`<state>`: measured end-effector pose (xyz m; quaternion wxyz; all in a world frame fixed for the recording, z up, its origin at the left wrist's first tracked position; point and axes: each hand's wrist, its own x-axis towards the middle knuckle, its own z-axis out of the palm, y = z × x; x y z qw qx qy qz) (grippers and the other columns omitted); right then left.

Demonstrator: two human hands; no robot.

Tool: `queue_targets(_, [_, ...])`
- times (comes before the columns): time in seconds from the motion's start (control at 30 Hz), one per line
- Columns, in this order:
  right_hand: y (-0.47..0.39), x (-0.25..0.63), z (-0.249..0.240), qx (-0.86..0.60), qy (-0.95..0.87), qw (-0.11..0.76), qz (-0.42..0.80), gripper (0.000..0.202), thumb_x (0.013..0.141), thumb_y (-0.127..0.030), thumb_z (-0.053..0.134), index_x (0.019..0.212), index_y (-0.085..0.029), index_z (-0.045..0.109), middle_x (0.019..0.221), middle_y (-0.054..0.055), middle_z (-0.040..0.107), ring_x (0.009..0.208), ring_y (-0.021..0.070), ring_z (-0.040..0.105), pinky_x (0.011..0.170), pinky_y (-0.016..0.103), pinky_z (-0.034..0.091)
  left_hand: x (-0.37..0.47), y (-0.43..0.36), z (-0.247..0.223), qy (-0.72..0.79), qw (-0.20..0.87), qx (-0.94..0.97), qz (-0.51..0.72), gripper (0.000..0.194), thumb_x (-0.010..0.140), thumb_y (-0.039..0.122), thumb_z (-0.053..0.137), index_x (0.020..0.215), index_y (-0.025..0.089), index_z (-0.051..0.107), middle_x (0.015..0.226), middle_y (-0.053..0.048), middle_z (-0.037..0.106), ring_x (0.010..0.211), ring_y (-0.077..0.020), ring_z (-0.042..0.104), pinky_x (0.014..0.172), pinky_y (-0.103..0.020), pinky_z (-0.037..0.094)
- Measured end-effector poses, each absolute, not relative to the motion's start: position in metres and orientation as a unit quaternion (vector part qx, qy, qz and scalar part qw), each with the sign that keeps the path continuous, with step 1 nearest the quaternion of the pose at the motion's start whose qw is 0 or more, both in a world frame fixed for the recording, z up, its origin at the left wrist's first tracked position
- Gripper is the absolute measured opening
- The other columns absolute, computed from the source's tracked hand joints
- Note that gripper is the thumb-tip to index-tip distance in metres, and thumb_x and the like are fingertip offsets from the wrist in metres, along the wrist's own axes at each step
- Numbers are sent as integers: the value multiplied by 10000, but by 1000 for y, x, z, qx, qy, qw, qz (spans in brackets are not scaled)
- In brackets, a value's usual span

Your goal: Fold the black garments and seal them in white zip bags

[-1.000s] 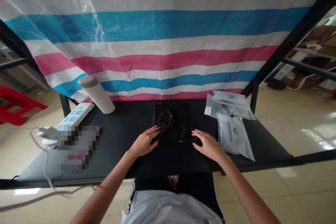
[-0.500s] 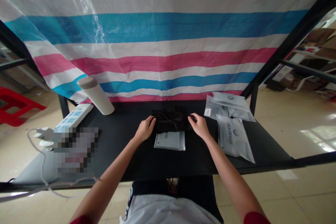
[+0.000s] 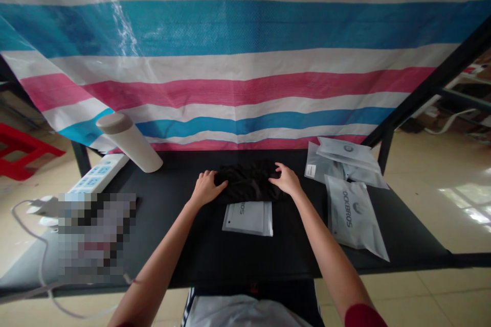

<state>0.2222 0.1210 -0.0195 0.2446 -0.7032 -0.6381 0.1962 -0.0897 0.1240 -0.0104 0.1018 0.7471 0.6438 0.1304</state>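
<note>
A bunched piece of black cloth lies on the black table in front of me, covering the upper part of a flat, frosted zip bag. My left hand rests at the cloth's left edge, its thumb stretched over the fabric and apart from the other fingers. At the right edge, my right hand touches the cloth with thumb and forefinger spread. The cloth's exact kind is hard to make out against the dark tabletop.
To the right lie several frosted bags, the nearest a full printed pouch. On the left are a white bottle, a power strip with a cable, and a blurred-out item. A striped sheet hangs behind the table.
Both hands have loosened from a pinch on the cloth's edges to spread fingers over it. The cloth lies flatter and wider. The view has tilted down slightly.
</note>
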Motion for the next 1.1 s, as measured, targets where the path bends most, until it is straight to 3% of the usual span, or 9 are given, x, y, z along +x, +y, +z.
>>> queue_targets(0.1, [128, 224, -30, -687, -629, 274, 240, 733, 640, -234, 769, 1329, -193, 524, 1101, 83, 702, 847, 210, 674, 762, 323, 512, -93, 129, -15, 615, 153, 757, 160, 323, 791, 459, 603, 936, 172, 641, 963, -102, 641, 925, -293, 575, 796, -380, 443])
queue_targets(0.27, [133, 231, -44, -648, -595, 351, 320, 721, 628, -153, 734, 1319, -147, 525, 832, 34, 730, 716, 184, 673, 710, 304, 525, -92, 123, -16, 533, 307, 724, 312, 176, 760, 330, 633, 813, 182, 554, 733, -2, 595, 693, -166, 556, 659, -281, 423])
queue_targets(0.43, [129, 239, -43, -603, -608, 343, 385, 365, 621, -93, 669, 978, -161, 699, 820, 34, 739, 794, 231, 699, 695, 290, 532, -84, 117, -15, 469, 382, 686, 404, 369, 700, 167, 631, 1057, 175, 538, 757, 22, 595, 642, -116, 525, 596, -230, 375])
queue_targets(0.5, [126, 240, -41, -619, -620, 317, 363, 293, 616, -98, 676, 899, -163, 709, 813, 40, 739, 819, 251, 700, 713, 301, 534, -82, 115, -15, 459, 377, 697, 403, 383, 676, 98, 574, 1051, 175, 568, 717, 34, 566, 629, -111, 505, 603, -233, 371])
queue_targets(0.63, [122, 238, -34, -640, -617, 308, 338, 566, 608, -92, 699, 1167, -160, 633, 986, 82, 732, 932, 243, 690, 817, 321, 527, -81, 113, -15, 422, 332, 755, 376, 186, 610, 28, 468, 649, 171, 581, 686, 5, 544, 714, -138, 518, 693, -271, 393])
queue_targets(0.73, [120, 235, -26, -667, -610, 291, 314, 825, 594, -107, 728, 1377, -166, 473, 1075, 99, 706, 954, 239, 681, 850, 342, 519, -81, 113, -16, 419, 319, 762, 376, 193, 568, 13, 435, 575, 170, 545, 701, -3, 539, 747, -148, 523, 736, -290, 400])
queue_targets(0.8, [118, 234, -21, -673, -617, 281, 296, 861, 589, -114, 735, 1398, -200, 455, 1082, 81, 702, 936, 242, 682, 838, 348, 520, -81, 111, -15, 425, 319, 758, 378, 188, 561, 15, 427, 567, 170, 533, 726, -6, 530, 755, -149, 524, 751, -295, 409])
queue_targets(0.93, [115, 234, -20, -649, -641, 281, 299, 365, 620, -126, 693, 980, -188, 695, 899, 52, 723, 877, 258, 682, 780, 332, 513, -78, 108, -8, 448, 329, 742, 375, 161, 567, 29, 429, 569, 176, 496, 820, -23, 516, 835, -162, 544, 806, -306, 442])
queue_targets(1.1, [113, 234, -22, -618, -630, 382, 275, 90, 624, -179, 647, 691, -194, 588, 809, 31, 634, 775, 210, 624, 657, 284, 477, -76, 106, 0, 488, 323, 726, 362, 156, 578, 37, 433, 589, 192, 423, 915, -49, 533, 905, -180, 546, 864, -335, 456])
